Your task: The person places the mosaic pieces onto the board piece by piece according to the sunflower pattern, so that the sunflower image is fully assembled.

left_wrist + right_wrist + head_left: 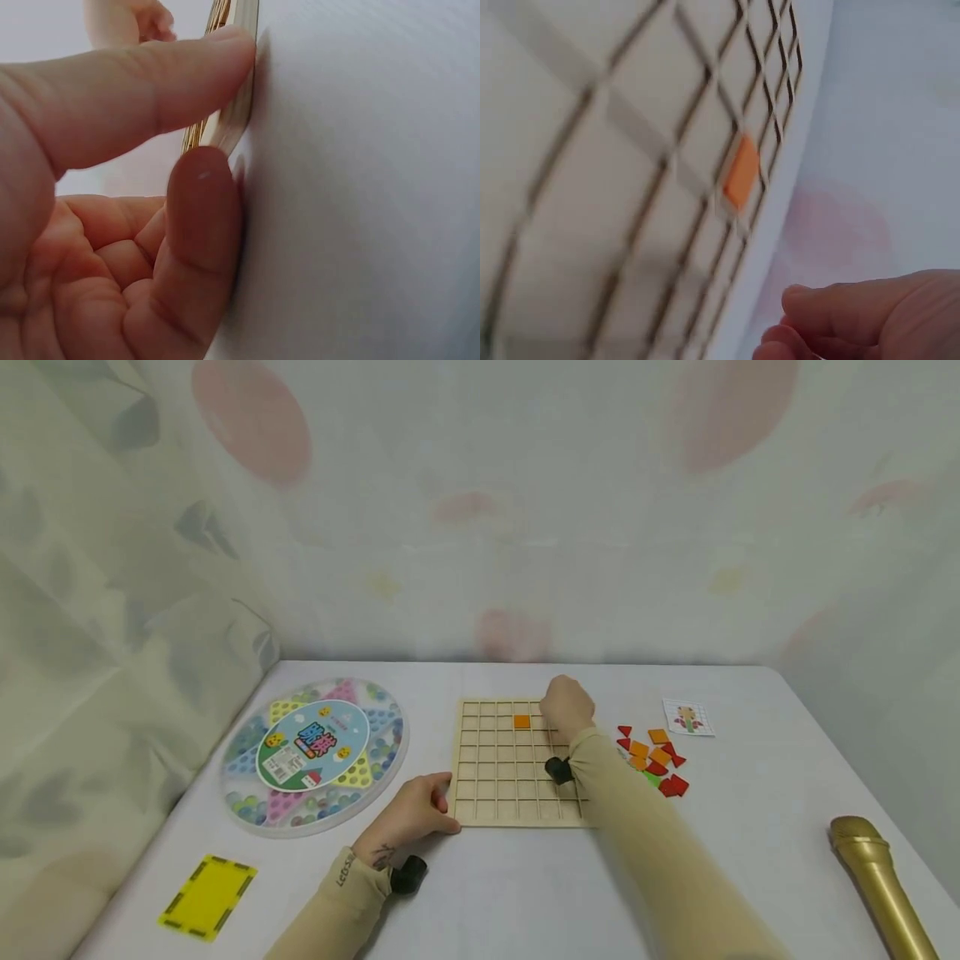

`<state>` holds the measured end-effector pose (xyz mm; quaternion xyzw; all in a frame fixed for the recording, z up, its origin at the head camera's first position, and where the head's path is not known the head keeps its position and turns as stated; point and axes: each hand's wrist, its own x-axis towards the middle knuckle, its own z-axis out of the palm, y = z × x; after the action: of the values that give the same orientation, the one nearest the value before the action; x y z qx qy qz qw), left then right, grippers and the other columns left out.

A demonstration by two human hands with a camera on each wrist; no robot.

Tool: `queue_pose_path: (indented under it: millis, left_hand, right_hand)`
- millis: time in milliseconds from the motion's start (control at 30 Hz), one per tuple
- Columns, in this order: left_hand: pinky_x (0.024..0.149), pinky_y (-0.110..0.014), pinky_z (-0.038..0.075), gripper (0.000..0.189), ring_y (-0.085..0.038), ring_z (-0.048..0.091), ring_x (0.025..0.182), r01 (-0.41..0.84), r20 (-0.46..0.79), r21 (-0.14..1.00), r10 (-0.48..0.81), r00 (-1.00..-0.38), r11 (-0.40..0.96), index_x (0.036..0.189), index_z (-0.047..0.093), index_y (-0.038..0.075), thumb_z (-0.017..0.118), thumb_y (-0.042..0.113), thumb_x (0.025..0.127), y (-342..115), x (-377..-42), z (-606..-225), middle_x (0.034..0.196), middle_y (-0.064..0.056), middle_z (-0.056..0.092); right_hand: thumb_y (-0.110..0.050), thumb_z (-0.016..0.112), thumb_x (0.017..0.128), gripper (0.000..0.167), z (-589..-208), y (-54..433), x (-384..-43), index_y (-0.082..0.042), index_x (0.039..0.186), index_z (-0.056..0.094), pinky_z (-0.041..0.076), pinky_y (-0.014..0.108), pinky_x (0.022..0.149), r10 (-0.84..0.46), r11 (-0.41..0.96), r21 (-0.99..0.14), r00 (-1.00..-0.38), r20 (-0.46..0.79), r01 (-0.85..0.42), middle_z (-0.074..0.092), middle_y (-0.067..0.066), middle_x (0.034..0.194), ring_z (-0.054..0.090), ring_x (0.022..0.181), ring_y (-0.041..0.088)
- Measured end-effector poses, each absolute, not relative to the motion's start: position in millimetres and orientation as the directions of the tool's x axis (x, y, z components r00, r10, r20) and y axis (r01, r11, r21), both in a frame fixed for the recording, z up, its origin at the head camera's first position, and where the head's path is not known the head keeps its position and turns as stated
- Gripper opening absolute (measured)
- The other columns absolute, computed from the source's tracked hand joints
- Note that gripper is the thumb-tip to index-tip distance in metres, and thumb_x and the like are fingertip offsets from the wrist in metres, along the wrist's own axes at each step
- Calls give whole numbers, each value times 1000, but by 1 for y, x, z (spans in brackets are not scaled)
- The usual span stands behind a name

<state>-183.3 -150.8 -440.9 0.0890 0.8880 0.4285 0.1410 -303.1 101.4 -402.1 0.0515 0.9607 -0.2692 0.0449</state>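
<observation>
A square wooden grid board (pixel 497 789) lies on the white table, with one orange square tile (pixel 521 722) in a cell near its far edge. My left hand (pixel 414 810) grips the board's near left corner. In the left wrist view, the thumb (pixel 202 71) lies along the board's edge and a bent finger (pixel 202 225) touches the corner. Over the far right part of the board is my right hand (pixel 567 706), its fingers curled in. The right wrist view shows its thumb (pixel 832 306) against the fingers; whether a small piece is between them is hidden.
Red, orange and green pieces (pixel 658 758) lie loose right of the board, below a small picture card (pixel 687 717). A round Chinese checkers set (pixel 313 756) is at left, a yellow rectangular piece (pixel 208 897) at front left, a gold microphone (pixel 877 877) at front right.
</observation>
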Motion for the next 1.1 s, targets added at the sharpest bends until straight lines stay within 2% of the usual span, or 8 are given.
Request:
queue_pose_path:
  millis: [100,267,400,567,733,967,1100]
  left_hand:
    - [54,-24,37,82,-14,43,58,47,-165,778,276,-947,627,134,42,-8,81,3,62,-150,-183,-442,69,-4,50]
    - [53,-25,37,82,-14,43,58,40,-161,772,256,-953,634,133,44,-7,82,1,61,-151,-183,-441,68,-4,50]
    - [53,-25,37,82,-15,43,58,42,-156,779,259,-953,626,133,44,-6,81,1,60,-151,-183,-441,68,-4,50]
    - [55,-26,38,83,-15,42,59,37,-166,784,266,-950,620,134,43,-6,82,1,61,-151,-184,-442,69,-4,50]
    - [54,-26,37,82,-15,43,58,41,-164,787,274,-948,615,134,43,-6,81,1,61,-151,-184,-443,69,-4,50]
    - [53,-25,37,79,-15,43,58,49,-158,791,281,-947,610,132,46,-5,81,1,61,-151,-183,-442,68,-4,49]
    - [52,-25,36,75,-14,43,58,51,-157,790,283,-946,610,129,50,-2,81,1,61,-150,-184,-442,68,-4,49]
  right_hand:
    - [-1,42,83,32,-394,134,-303,-13,55,33,24,24,41,73,901,-415,-988,-138,125,29,-3,50,26,44,10]
    - [-2,39,83,22,-397,182,-299,-7,64,46,36,32,48,82,939,-320,-985,-154,128,46,5,62,41,54,17]
    - [-3,46,80,17,-407,204,-295,-3,66,55,41,38,52,87,945,-296,-979,-182,139,55,10,68,48,59,22]
    - [-6,53,79,12,-414,210,-292,0,77,63,45,42,56,102,950,-269,-973,-206,157,63,15,80,51,63,25]
    - [-6,44,87,20,-414,207,-290,2,84,62,46,46,61,110,956,-245,-972,-208,160,63,21,92,52,68,27]
    - [-6,42,88,23,-414,206,-289,2,83,62,46,42,56,138,951,-250,-972,-193,185,63,21,89,52,65,25]
    - [-8,47,86,19,-416,206,-289,2,80,62,45,38,52,149,946,-259,-972,-183,194,62,18,84,52,64,25]
